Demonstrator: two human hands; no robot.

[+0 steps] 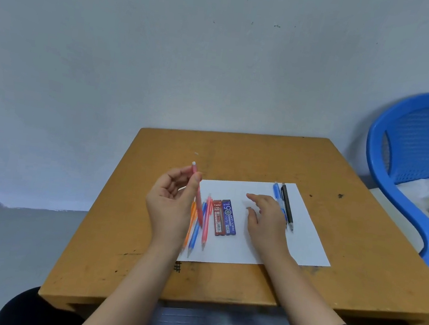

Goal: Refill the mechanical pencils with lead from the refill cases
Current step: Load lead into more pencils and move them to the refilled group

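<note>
My left hand (172, 203) holds a pink mechanical pencil (198, 195) raised above the white sheet (246, 245), its white eraser end up. Under it an orange pencil (190, 222), a blue pencil (196, 228) and another pink pencil (205, 224) lie side by side on the sheet. A red lead refill case (217, 218) and a blue lead refill case (229, 218) lie next to them in the middle. My right hand (266, 218) hovers open over the sheet, fingers spread. A blue pencil (276, 195) and a black pencil (287, 207) lie to its right.
The small wooden table (236, 154) has scuffs and dark marks. A blue plastic chair (416, 150) stands at the right, close to the table's corner, with white cloth on its seat. A grey wall is behind and grey floor lies to the left.
</note>
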